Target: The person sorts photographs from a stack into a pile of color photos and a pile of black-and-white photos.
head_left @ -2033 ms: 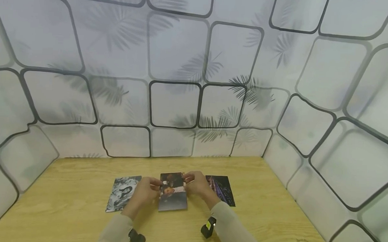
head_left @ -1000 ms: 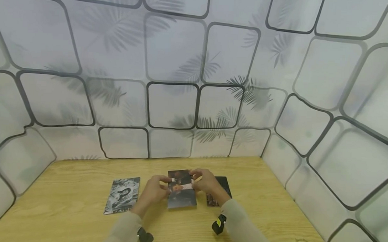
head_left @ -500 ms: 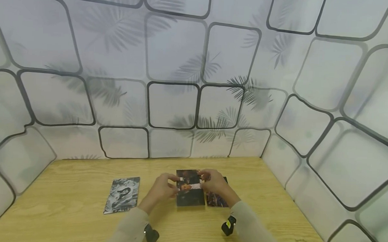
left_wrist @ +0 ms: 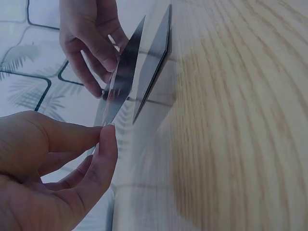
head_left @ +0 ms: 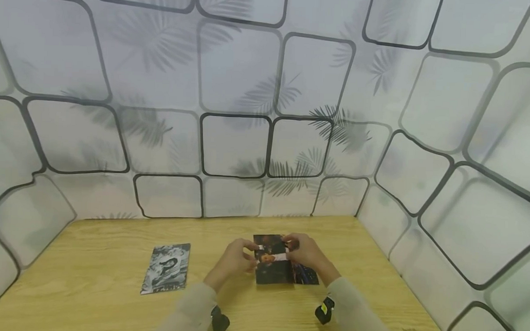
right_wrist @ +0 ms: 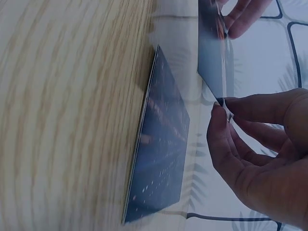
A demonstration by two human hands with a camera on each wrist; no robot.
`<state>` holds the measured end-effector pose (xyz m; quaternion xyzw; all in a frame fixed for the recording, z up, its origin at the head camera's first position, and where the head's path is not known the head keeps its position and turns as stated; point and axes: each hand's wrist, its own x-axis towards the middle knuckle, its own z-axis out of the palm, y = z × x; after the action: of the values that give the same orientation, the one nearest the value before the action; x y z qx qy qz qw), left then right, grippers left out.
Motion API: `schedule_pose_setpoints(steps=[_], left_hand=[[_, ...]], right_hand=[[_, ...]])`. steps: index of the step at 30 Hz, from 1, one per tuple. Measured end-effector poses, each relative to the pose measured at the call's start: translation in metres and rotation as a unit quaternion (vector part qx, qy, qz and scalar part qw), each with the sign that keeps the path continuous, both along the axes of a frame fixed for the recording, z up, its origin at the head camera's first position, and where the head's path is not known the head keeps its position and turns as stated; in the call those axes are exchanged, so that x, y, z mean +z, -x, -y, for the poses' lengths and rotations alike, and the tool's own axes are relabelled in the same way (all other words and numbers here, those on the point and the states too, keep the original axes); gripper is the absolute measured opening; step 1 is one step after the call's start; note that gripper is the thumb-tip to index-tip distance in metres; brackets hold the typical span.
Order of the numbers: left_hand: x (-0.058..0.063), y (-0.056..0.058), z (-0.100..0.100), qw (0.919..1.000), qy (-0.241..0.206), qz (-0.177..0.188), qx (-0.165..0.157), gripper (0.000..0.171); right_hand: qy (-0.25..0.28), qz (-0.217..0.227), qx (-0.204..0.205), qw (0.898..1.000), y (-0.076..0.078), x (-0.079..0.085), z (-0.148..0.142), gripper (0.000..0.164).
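**Inspector A:** What is recorded on the pale wooden tabletop (head_left: 90,281), left to right?

**Inspector B:** A black-and-white rectangular photo card (head_left: 166,268) is seen lying flat, well to the left of the held card. The left hand (head_left: 235,262) is found pinching the left edge of a dark glossy portrait photo card (head_left: 272,265) between thumb and fingertips.

**Inspector A:** And on the other side of that card?

**Inspector B:** Its right edge is pinched by the right hand (head_left: 303,254), fingers curled. The card is held just above the tabletop, raised clear of a dark blue night-scene photo card (right_wrist: 161,144), which lies flat beneath it and projects to its right. Contact between the two cards is not observed in the wrist views.
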<state>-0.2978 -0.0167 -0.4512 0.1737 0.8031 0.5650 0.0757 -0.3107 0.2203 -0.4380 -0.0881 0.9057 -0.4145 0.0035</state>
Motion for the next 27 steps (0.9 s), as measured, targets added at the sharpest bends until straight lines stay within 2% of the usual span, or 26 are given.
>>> schedule_pose_setpoints(steps=[16,27], left_hand=[[-0.006,0.009,-0.04,0.9999,0.008,0.006,-0.013,0.038],[-0.004,0.01,-0.059,0.9995,0.01,0.015,-0.026,0.039]], right_hand=[[-0.014,0.021,-0.044,0.999,0.002,-0.007,-0.033,0.045],[-0.062,0.029,-0.072,0.995,0.001,-0.006,-0.044,0.043]])
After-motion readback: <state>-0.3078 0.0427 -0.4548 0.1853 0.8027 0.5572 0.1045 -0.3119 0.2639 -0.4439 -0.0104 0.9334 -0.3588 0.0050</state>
